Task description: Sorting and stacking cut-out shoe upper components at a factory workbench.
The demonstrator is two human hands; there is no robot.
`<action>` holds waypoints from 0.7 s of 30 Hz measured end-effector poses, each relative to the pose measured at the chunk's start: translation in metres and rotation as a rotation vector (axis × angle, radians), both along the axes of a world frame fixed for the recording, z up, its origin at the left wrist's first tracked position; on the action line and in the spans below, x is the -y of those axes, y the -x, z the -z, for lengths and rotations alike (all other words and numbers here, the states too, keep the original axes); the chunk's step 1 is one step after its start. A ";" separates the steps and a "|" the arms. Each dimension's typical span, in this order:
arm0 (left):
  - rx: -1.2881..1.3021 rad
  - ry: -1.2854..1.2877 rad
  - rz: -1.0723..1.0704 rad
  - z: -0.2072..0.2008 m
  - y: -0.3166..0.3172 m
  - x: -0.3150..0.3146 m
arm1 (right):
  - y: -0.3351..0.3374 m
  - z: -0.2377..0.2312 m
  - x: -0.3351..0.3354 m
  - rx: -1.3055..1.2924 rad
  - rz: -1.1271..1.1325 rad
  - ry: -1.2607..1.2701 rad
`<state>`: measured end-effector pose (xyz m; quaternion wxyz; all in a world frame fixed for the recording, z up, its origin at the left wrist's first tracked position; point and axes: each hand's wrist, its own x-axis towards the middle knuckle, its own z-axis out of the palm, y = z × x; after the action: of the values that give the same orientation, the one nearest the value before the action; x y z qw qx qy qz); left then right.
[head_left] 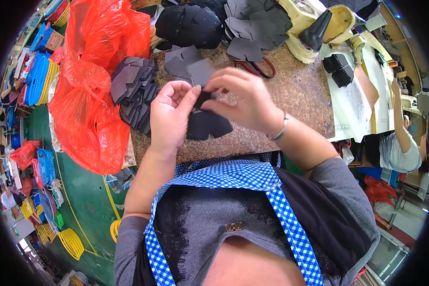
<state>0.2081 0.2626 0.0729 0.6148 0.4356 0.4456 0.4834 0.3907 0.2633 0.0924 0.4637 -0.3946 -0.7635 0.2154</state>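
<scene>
Over the worn brown work board (295,105), my left hand (172,109) pinches a small dark grey cut piece (201,72) between thumb and fingers. My right hand (245,97) closes on the same piece from the other side, its fingertips slightly smeared by motion. The piece's lower part looks black, and fingers hide some of it. Just below my hands lies a black notched piece (208,126), flat on the board. Loose grey pieces (181,58) lie beyond my left hand, and a heap of grey pieces (134,93) sits to its left.
A red plastic bag (88,100) hangs over the left side. Black pieces (189,26) and grey pieces (257,24) are piled at the back. Red-handled scissors (268,69) lie near a black cone (316,31). A small black stack (338,70) rests on white paper (345,112). Someone (400,148) is at far right.
</scene>
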 end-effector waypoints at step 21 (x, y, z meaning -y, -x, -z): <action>-0.266 -0.142 0.091 0.006 0.009 0.009 | 0.018 0.024 0.005 -0.194 0.064 0.313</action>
<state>0.1993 0.2533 0.0672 0.5394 0.5578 0.4677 0.4233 0.3725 0.2580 0.0687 0.4747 -0.4636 -0.6594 0.3536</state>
